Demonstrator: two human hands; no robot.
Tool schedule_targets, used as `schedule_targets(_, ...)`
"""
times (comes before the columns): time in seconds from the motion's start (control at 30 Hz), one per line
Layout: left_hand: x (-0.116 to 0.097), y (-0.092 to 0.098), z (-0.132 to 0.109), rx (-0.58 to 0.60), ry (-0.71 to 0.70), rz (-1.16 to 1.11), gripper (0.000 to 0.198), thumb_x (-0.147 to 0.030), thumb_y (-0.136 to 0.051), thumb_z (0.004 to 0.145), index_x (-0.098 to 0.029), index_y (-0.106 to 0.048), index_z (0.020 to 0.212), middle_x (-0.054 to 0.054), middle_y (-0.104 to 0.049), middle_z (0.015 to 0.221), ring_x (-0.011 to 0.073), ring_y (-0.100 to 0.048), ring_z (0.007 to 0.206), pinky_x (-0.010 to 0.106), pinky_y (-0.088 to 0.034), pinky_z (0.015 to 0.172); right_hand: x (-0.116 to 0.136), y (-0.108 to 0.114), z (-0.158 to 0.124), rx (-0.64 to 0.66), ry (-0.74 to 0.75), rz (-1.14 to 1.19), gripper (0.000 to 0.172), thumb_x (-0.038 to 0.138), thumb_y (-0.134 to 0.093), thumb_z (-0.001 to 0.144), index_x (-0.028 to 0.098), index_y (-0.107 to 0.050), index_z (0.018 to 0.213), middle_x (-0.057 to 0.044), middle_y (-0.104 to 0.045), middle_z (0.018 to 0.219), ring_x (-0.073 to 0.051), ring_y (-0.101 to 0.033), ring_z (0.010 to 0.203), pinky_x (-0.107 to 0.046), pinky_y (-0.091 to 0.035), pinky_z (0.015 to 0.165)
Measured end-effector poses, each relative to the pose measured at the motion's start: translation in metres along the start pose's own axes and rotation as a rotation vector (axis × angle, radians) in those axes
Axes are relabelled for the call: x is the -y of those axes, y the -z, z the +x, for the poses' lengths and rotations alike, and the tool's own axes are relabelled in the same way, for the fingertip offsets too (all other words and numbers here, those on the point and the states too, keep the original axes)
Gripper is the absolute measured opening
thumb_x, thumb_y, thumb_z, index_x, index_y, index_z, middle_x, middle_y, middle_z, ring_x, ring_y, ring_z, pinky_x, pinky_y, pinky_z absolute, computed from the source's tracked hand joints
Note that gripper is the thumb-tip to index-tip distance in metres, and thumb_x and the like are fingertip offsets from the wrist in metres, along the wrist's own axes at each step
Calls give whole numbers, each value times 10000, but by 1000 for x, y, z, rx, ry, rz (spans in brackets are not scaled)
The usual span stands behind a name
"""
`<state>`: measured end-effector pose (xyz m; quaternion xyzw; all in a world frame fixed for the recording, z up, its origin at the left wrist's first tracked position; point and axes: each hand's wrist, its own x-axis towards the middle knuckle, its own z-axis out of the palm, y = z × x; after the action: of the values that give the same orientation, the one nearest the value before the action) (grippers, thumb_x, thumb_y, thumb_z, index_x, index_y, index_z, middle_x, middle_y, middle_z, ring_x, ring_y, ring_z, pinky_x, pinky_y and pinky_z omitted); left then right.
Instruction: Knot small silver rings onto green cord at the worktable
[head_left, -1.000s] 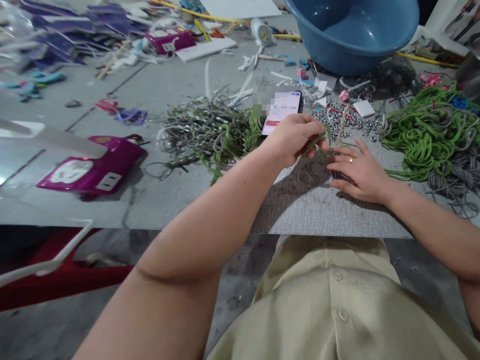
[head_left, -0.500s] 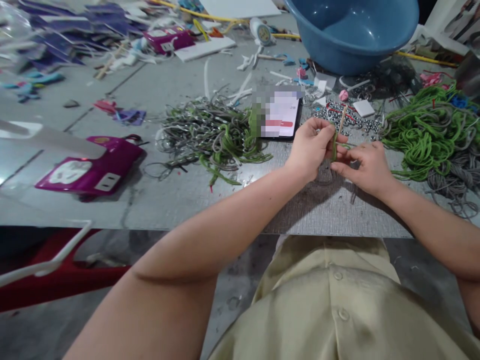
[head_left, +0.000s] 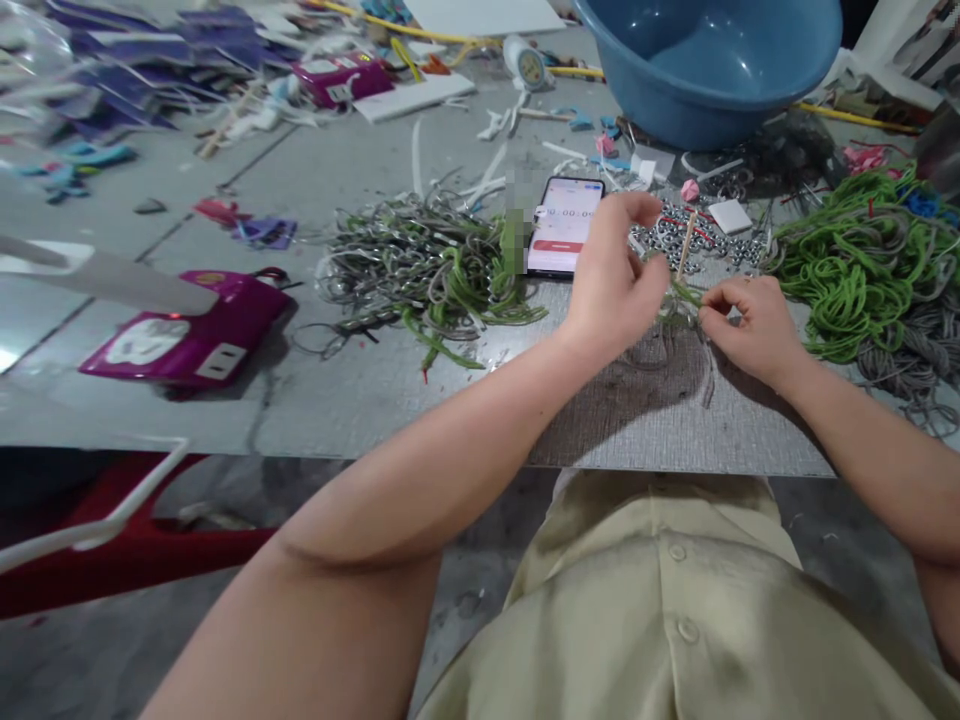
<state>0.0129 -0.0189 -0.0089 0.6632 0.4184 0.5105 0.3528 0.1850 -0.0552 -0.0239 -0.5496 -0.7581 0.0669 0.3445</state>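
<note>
My left hand (head_left: 619, 275) and my right hand (head_left: 750, 325) meet over the grey textured mat (head_left: 660, 425) at the table's near edge. Between them runs a short green cord (head_left: 684, 297). My right hand pinches one end of it with fingers curled. My left hand grips the other end, its index finger raised. A thin wooden stick (head_left: 685, 245) stands just behind the cord, by a pile of small metal rings (head_left: 705, 240).
A phone (head_left: 564, 223) with a lit screen lies behind my left hand. A heap of grey and green cords (head_left: 427, 270) lies to its left, another green heap (head_left: 847, 270) at right. A blue basin (head_left: 709, 60) stands at the back, magenta boxes (head_left: 187, 335) at left.
My right hand rose from lying flat on the mat and closed into a pinch on the cord. Both hands shifted slightly right, uncovering the phone.
</note>
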Motion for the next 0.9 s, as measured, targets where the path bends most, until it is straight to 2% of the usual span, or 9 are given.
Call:
schedule_targets(0.13, -5, 2, -10, 374, -249, 100, 467, -83, -536, 774, -199, -620, 1219, 82, -675, 1239, 161, -678, 955, 269, -541, 825, -2, 2, 1, 35, 18, -28, 88, 265, -512, 736, 228, -544, 663, -19, -644, 667, -204, -597, 718, -387, -357, 786)
schedule_targets(0.2, -4, 1, -11, 465, -292, 174, 433, -81, -517, 788, -171, -645, 1192, 79, -721, 1139, 154, -680, 946, 260, -529, 832, -2, 5, 1, 50, 22, -9, 92, 259, -520, 745, 229, -537, 660, -23, -646, 683, -209, -603, 736, -389, -368, 794)
schedule_targets(0.37, 5, 0, -5, 442, -284, 338, 267, -114, -511, 854, -178, -706, 1024, 40, -747, 954, 131, -676, 856, 245, -502, 788, 0, 10, 2, 33, 26, 56, 152, 288, -516, 786, 235, -531, 645, -6, -608, 655, -187, -576, 689, -401, -408, 824)
schedule_targets(0.47, 6, 0, -3, 429, -311, 385, 209, -119, -518, 875, -176, -712, 928, 39, -735, 899, 137, -673, 847, 255, -495, 787, -3, 11, 3, 32, 6, 133, 195, 342, -530, 813, 238, -536, 649, 1, -586, 634, -175, -548, 657, -371, -428, 771)
schedule_targets(0.6, 4, 0, -2, 397, -289, 378, 189, -118, -521, 887, -172, -702, 878, 37, -729, 872, 136, -665, 835, 257, -492, 787, -8, 10, 4, 42, -117, 333, 455, 635, -471, 896, 234, -569, 705, -8, -582, 653, -169, -532, 650, -334, -426, 686)
schedule_targets(0.67, 4, -2, -2, 386, -278, 353, 190, -112, -524, 883, -176, -703, 873, 31, -733, 874, 133, -666, 841, 255, -495, 794, -8, 8, 5, 73, -155, 400, 620, 802, -394, 866, 230, -576, 709, -14, -583, 666, -170, -541, 665, -328, -421, 675)
schedule_targets(0.73, 4, -3, -3, 392, -279, 324, 195, -104, -527, 876, -178, -704, 846, 27, -734, 861, 131, -670, 843, 254, -499, 803, -6, 7, 5, 133, -150, 431, 704, 884, -353, 818, 226, -553, 669, -13, -561, 653, -164, -533, 660, -323, -413, 662)
schedule_targets(0.83, 5, -4, -4, 396, -269, 281, 181, -115, -547, 872, -180, -702, 804, 22, -729, 831, 130, -673, 822, 254, -505, 797, -3, 7, 5, 213, -135, 471, 698, 886, -371, 810, 224, -511, 638, -1, -514, 633, -149, -502, 641, -313, -411, 644)
schedule_targets(0.9, 6, -4, -4, 388, -256, 275, 161, -134, -565, 870, -184, -704, 807, 19, -728, 825, 130, -672, 811, 255, -508, 792, -4, 7, 5, 212, -137, 480, 670, 860, -403, 824, 223, -509, 644, 8, -492, 626, -142, -485, 635, -307, -413, 643)
